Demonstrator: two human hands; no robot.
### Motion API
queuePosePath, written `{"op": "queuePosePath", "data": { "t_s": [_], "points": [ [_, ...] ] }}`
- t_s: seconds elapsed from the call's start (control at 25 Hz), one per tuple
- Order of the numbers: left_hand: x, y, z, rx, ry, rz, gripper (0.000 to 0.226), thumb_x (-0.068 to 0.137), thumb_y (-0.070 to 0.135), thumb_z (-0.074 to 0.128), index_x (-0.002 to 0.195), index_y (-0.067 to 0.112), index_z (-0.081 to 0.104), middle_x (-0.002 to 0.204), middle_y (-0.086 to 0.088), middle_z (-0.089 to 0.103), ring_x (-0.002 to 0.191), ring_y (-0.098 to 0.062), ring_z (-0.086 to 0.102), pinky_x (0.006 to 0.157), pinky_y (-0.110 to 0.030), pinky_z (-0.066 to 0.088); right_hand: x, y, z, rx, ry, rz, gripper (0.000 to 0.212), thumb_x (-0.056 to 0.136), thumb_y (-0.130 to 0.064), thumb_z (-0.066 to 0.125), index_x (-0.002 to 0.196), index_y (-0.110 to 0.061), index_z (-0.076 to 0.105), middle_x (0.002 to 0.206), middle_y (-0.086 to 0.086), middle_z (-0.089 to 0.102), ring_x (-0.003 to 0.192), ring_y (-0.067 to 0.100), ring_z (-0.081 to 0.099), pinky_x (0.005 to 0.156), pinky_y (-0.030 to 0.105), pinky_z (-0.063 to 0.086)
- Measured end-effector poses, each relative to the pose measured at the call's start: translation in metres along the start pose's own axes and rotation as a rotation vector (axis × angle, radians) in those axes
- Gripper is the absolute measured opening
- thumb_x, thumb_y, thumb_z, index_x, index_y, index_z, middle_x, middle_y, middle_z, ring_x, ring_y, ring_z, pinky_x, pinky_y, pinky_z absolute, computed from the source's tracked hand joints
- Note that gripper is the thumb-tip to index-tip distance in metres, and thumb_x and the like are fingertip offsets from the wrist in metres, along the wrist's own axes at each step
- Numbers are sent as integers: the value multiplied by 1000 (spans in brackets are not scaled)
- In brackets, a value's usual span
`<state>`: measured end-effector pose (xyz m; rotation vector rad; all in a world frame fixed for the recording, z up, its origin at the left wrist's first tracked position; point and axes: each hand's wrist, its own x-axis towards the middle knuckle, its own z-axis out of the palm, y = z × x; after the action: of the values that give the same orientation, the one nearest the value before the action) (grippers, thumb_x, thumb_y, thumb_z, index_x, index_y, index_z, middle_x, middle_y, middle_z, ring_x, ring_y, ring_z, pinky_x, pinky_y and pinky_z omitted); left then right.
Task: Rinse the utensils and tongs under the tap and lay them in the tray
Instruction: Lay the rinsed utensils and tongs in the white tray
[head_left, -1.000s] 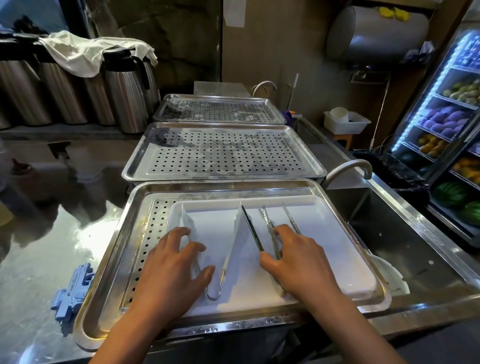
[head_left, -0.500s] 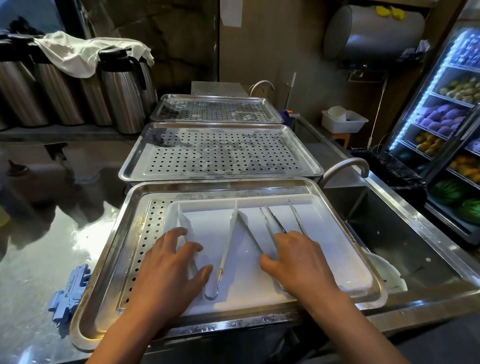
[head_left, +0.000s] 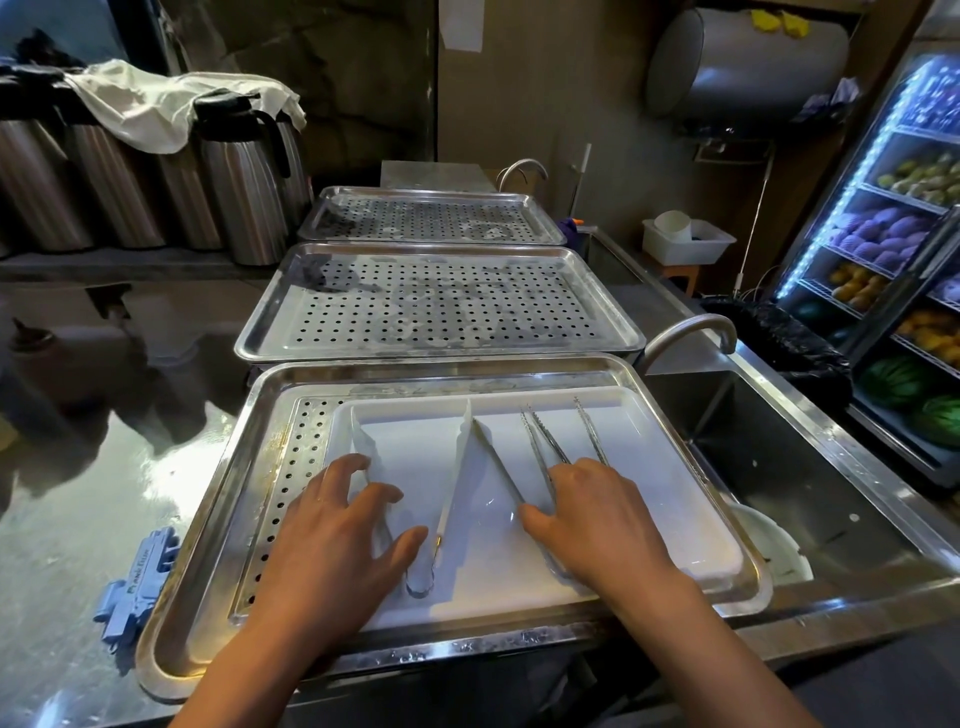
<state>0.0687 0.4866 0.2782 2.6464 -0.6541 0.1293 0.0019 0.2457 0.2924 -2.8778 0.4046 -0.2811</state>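
Note:
A white tray lies inside a perforated steel tray in front of me. White-tipped tongs rest in its left half, arms spread, hinge toward me. My left hand lies palm down across their left arm, fingers apart, thumb near the right arm. Metal tongs with serrated tips lie in the right half. My right hand covers their near ends, fingers curled on them. A further slanted arm runs under my right thumb; which tongs it belongs to is hidden.
Two more perforated steel trays stand behind. A curved tap and a deep sink holding a white dish are to the right. A blue plastic item lies on the wet counter at left. Steel flasks line the back left.
The slanted arm under my right hand has swung left, close to the white-tipped tongs' right arm. Both hands have stayed almost in place on the tongs.

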Motion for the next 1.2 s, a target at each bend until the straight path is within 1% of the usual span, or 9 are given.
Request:
{"op": "queuePosePath", "data": {
  "t_s": [0.12, 0.24, 0.44, 0.52, 0.6, 0.68, 0.88, 1.04, 1.2],
  "points": [
    [-1, 2, -3, 4, -10, 11, 56, 76, 72, 52, 114, 32, 65, 143, 1, 43, 127, -24, 48, 97, -45, 47, -1, 1, -2, 12, -5, 6, 39, 86, -53, 58, 80, -15, 63, 68, -7, 38, 68, 20, 48, 61, 28, 35],
    [-3, 3, -7, 28, -30, 13, 72, 70, 82, 32, 117, 36, 62, 143, 4, 40, 129, -20, 43, 98, -42, 45, -2, 1, -5, 31, 8, 22, 42, 85, -61, 59, 85, -19, 63, 79, -3, 51, 76, 23, 56, 65, 29, 37],
    [-8, 5, -11, 31, -31, 39, 75, 71, 83, 33, 128, 40, 57, 147, 3, 39, 135, -23, 40, 105, -44, 41, -4, 32, -25, -4, 235, 123, 51, 85, -65, 58, 119, -27, 64, 107, 0, 64, 94, 23, 65, 73, 35, 52],
    [-9, 7, -10, 49, -59, 122, 73, 73, 84, 35, 136, 49, 48, 155, 5, 35, 144, -22, 30, 114, -48, 33, -1, 42, -26, -68, 168, 181, 60, 84, -68, 57, 127, -26, 59, 117, 3, 63, 102, 25, 64, 77, 37, 53],
    [-6, 9, -8, 85, -116, 206, 71, 74, 86, 32, 141, 61, 31, 160, 10, 25, 151, -18, 13, 121, -49, 20, 3, 44, -21, -65, 109, 205, 64, 83, -69, 56, 127, -23, 58, 115, 3, 63, 101, 25, 63, 76, 35, 50],
    [-1, 11, -3, 111, -147, 225, 69, 76, 84, 31, 141, 65, 20, 161, 14, 20, 152, -15, 5, 123, -44, 14, 7, 44, -17, -40, 86, 207, 62, 84, -67, 58, 124, -20, 60, 112, 3, 64, 98, 24, 63, 71, 31, 45],
    [1, 12, 6, 149, -126, 216, 67, 79, 80, 34, 143, 59, 25, 157, 17, 26, 151, -15, 9, 117, -38, 27, 7, 46, -12, -33, 47, 217, 37, 86, -58, 59, 96, -22, 59, 100, 3, 62, 76, 16, 53, 54, 20, 29],
    [1, 14, 7, 150, -107, 215, 69, 77, 80, 34, 142, 57, 30, 153, 16, 33, 147, -15, 20, 111, -37, 35, 5, 50, -9, 18, 74, 245, 49, 85, -60, 62, 111, -20, 64, 104, 1, 62, 78, 12, 50, 65, 24, 39],
    [0, 16, 7, 157, -77, 222, 70, 77, 81, 33, 142, 55, 33, 146, 15, 39, 140, -12, 30, 105, -35, 41, 4, 52, -7, 21, 87, 241, 50, 85, -62, 61, 113, -20, 65, 105, 1, 64, 77, 12, 50, 62, 22, 36]
  ]
}}
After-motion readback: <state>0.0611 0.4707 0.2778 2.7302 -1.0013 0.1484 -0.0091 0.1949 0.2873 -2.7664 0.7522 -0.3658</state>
